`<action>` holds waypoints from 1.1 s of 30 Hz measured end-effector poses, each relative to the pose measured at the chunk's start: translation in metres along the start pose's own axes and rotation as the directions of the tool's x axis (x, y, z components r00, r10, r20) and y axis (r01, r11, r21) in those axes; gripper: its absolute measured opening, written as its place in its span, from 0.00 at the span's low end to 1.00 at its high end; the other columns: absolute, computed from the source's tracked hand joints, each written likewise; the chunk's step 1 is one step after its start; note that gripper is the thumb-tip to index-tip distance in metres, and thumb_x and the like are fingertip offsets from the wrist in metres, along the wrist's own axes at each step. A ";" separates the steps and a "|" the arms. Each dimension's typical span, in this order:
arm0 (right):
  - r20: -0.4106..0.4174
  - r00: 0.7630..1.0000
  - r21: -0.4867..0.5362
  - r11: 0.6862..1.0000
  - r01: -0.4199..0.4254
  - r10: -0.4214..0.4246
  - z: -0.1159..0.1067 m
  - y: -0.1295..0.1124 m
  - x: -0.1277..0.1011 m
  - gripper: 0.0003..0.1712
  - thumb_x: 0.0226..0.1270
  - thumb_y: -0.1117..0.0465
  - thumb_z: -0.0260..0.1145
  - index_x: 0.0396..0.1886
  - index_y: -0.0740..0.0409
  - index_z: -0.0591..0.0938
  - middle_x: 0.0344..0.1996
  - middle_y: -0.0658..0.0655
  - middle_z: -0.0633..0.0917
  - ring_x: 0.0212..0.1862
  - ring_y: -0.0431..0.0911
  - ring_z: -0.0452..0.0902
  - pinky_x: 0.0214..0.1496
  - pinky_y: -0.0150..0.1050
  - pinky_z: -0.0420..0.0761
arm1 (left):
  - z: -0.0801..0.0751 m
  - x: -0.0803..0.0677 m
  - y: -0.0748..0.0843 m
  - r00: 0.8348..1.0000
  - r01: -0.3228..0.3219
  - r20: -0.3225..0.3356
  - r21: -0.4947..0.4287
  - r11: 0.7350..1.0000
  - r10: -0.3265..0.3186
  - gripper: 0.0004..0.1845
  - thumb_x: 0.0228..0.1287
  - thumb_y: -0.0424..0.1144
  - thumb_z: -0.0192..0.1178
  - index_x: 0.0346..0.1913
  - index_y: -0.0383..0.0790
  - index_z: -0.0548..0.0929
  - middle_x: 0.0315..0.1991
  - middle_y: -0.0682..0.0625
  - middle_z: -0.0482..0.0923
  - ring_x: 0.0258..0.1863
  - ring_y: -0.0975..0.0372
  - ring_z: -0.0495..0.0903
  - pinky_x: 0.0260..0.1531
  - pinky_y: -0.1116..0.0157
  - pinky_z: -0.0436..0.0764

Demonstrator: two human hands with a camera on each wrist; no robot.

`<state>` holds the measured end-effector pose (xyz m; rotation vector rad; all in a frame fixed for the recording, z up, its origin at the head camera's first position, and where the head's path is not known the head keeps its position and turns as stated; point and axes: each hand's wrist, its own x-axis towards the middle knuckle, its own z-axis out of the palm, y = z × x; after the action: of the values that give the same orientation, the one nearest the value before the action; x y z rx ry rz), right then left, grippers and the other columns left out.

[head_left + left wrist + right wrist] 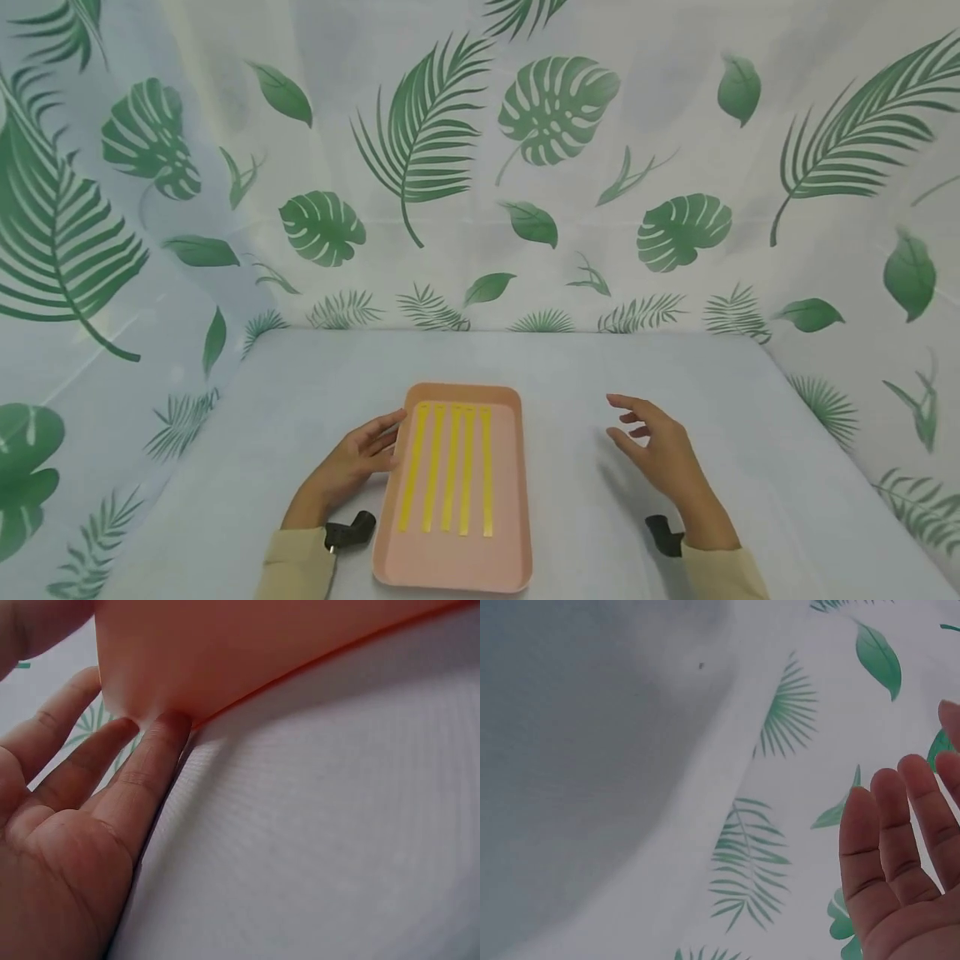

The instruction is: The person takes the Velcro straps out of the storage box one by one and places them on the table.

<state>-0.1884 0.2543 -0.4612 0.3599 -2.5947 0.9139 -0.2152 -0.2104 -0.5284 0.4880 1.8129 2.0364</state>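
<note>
Tray (450, 575): on the surface (570, 367), centre.
Strips (450, 467): in the tray, side by side.
Left hand (352, 467): touching the tray's left rim.
Right hand (663, 454): right of the tray, apart.

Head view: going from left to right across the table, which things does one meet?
Left hand touching the tray's edge → pink tray with five yellow strips → bare grey table → right hand, fingers spread, holding nothing.

Bare table (750, 433) lies open around the right hand (660, 454). The pink tray (450, 567) (left hand (352, 467) touching its rim) blocks the middle.
</note>
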 end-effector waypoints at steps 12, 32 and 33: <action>0.203 0.974 0.173 0.982 0.068 -0.103 0.011 -0.008 0.027 0.27 0.66 0.72 0.78 0.64 0.65 0.85 0.58 0.63 0.89 0.52 0.58 0.88 0.54 0.53 0.90 | -0.002 -0.001 -0.004 1.000 0.010 -0.001 -0.002 1.000 -0.010 0.44 0.73 0.27 0.67 0.84 0.23 0.54 0.84 0.27 0.52 0.84 0.34 0.50 0.68 0.68 0.78; 0.381 0.908 0.353 0.935 0.033 -0.176 0.039 -0.041 0.071 0.17 0.70 0.72 0.75 0.57 0.66 0.88 0.53 0.66 0.90 0.49 0.52 0.88 0.53 0.36 0.88 | -0.005 0.004 0.001 0.998 0.042 -0.038 -0.036 0.998 -0.044 0.45 0.69 0.25 0.69 0.83 0.24 0.57 0.83 0.29 0.56 0.83 0.38 0.56 0.68 0.68 0.77; 0.386 0.904 0.361 0.932 0.034 -0.182 0.041 -0.043 0.072 0.16 0.70 0.72 0.74 0.57 0.66 0.88 0.53 0.66 0.90 0.49 0.50 0.88 0.52 0.36 0.87 | -0.005 0.004 0.001 0.998 0.046 -0.041 -0.039 0.998 -0.048 0.45 0.68 0.25 0.69 0.83 0.24 0.57 0.83 0.29 0.57 0.83 0.38 0.56 0.68 0.68 0.77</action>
<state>-0.2489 0.1877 -0.4369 0.8760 -2.7338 1.3874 -0.2212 -0.2134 -0.5281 0.3911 1.7891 2.0595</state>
